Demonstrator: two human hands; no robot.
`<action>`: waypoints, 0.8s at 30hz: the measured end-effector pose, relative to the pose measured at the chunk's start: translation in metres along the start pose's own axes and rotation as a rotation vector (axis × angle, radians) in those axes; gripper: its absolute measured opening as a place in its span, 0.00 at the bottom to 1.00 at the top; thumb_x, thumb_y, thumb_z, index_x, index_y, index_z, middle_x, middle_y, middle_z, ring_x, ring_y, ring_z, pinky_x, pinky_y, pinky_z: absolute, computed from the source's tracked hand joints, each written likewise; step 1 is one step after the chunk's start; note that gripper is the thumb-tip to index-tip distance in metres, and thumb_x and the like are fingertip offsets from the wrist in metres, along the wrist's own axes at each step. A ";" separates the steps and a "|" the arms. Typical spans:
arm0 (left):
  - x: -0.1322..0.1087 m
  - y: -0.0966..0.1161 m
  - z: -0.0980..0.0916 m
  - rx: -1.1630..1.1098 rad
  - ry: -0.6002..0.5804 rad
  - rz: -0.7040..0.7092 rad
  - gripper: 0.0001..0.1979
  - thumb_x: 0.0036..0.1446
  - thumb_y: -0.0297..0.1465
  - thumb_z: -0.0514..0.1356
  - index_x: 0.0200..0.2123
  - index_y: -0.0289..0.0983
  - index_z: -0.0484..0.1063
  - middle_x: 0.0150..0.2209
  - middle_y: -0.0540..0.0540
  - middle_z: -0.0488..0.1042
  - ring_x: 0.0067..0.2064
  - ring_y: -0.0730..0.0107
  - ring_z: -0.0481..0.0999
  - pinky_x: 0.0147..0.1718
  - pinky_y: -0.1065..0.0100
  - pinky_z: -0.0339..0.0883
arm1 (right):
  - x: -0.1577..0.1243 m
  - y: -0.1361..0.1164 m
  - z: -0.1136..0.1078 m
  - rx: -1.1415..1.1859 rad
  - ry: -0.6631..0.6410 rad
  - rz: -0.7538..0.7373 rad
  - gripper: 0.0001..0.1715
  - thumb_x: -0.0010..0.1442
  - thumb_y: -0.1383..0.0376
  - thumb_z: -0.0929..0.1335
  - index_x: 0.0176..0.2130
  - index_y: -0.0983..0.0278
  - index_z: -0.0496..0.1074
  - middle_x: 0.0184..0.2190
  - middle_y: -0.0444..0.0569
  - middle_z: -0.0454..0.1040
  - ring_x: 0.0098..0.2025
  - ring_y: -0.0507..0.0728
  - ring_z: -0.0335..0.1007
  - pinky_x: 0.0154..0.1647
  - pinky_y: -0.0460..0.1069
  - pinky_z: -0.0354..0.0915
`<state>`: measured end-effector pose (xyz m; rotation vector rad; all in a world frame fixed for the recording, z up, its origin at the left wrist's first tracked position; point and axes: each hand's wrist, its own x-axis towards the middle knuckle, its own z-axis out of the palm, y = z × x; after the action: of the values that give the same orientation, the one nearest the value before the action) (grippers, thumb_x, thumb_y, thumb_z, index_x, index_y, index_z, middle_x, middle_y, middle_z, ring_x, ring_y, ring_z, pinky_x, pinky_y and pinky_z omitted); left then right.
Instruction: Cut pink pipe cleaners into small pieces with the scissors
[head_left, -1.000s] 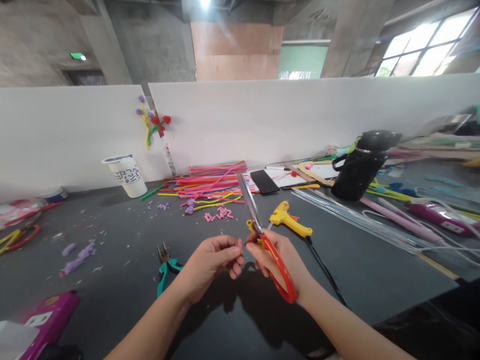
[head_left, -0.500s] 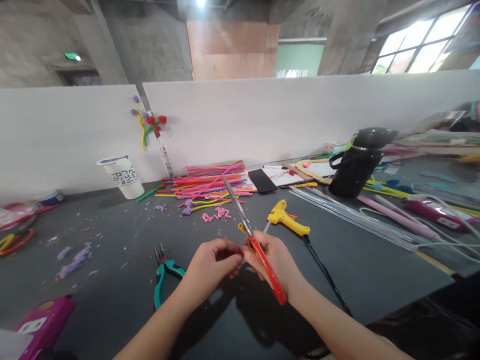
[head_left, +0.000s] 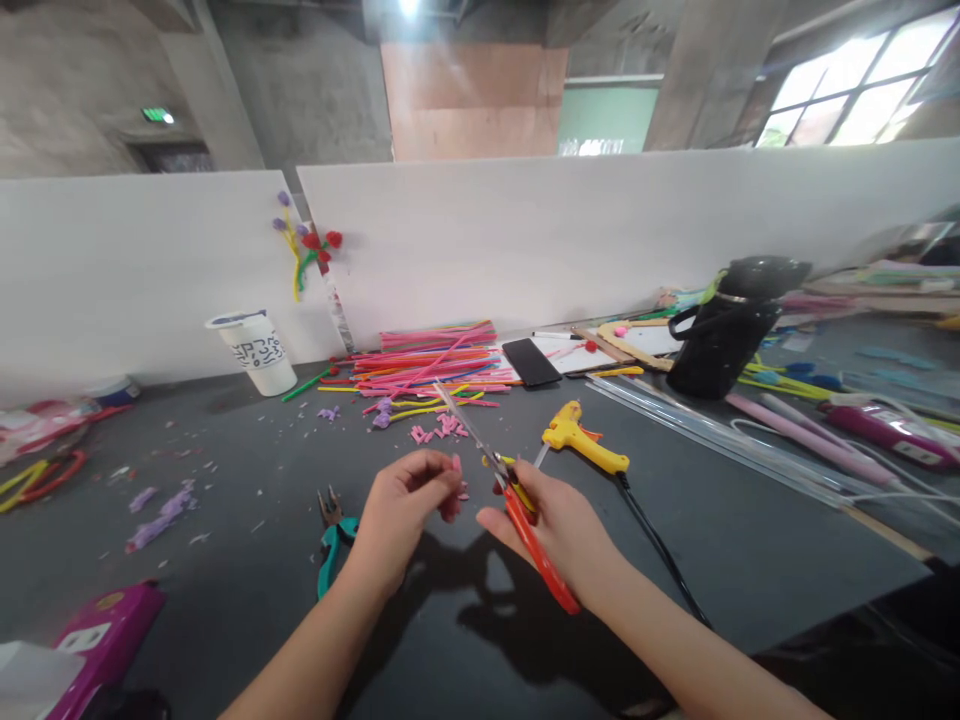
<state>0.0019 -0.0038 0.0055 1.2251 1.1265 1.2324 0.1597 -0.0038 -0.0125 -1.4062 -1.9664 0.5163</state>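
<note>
My left hand point(head_left: 405, 505) is closed in a pinch on a small pink pipe-cleaner piece point(head_left: 456, 466), held above the dark table point(head_left: 247, 600). My right hand point(head_left: 559, 530) grips red-handled scissors point(head_left: 517, 500); their blades point up and to the left, past the pink piece. The two hands are a short gap apart. Several short pink cut pieces point(head_left: 439, 430) lie on the table just beyond the hands.
Green-handled pliers point(head_left: 330, 545) lie left of my left hand. A yellow glue gun point(head_left: 581, 445) with a black cord lies to the right. Behind are a pile of coloured pipe cleaners point(head_left: 427, 365), a phone point(head_left: 530, 361), a paper cup point(head_left: 255, 350), a black kettle point(head_left: 720, 330) and white partition boards.
The hands have drawn slightly apart. The scissors' blades have tilted lower and further left. My left hand has lifted a little with the pink piece.
</note>
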 end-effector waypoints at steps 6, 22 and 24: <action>0.004 0.003 -0.008 -0.232 0.139 0.078 0.03 0.44 0.27 0.60 0.24 0.34 0.67 0.21 0.53 0.68 0.23 0.78 0.67 0.24 0.74 0.61 | -0.009 0.006 0.001 -0.278 -0.069 -0.083 0.20 0.49 0.49 0.63 0.33 0.63 0.63 0.24 0.46 0.70 0.24 0.53 0.65 0.23 0.45 0.52; 0.002 0.005 -0.008 -0.296 0.153 0.100 0.02 0.45 0.28 0.60 0.25 0.35 0.69 0.22 0.52 0.69 0.25 0.77 0.68 0.26 0.74 0.62 | -0.010 0.005 0.005 -0.465 -0.030 -0.130 0.18 0.55 0.52 0.58 0.32 0.63 0.62 0.23 0.47 0.72 0.24 0.55 0.68 0.22 0.46 0.48; 0.002 0.005 -0.008 -0.295 0.157 0.097 0.02 0.45 0.28 0.60 0.25 0.35 0.69 0.22 0.52 0.69 0.25 0.77 0.68 0.26 0.74 0.62 | -0.009 0.004 0.004 -0.503 -0.031 -0.128 0.18 0.56 0.52 0.57 0.31 0.64 0.62 0.22 0.47 0.71 0.23 0.55 0.68 0.21 0.47 0.47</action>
<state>-0.0061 -0.0015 0.0101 0.9825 0.9630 1.5299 0.1617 -0.0108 -0.0209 -1.5506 -2.2942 -0.0246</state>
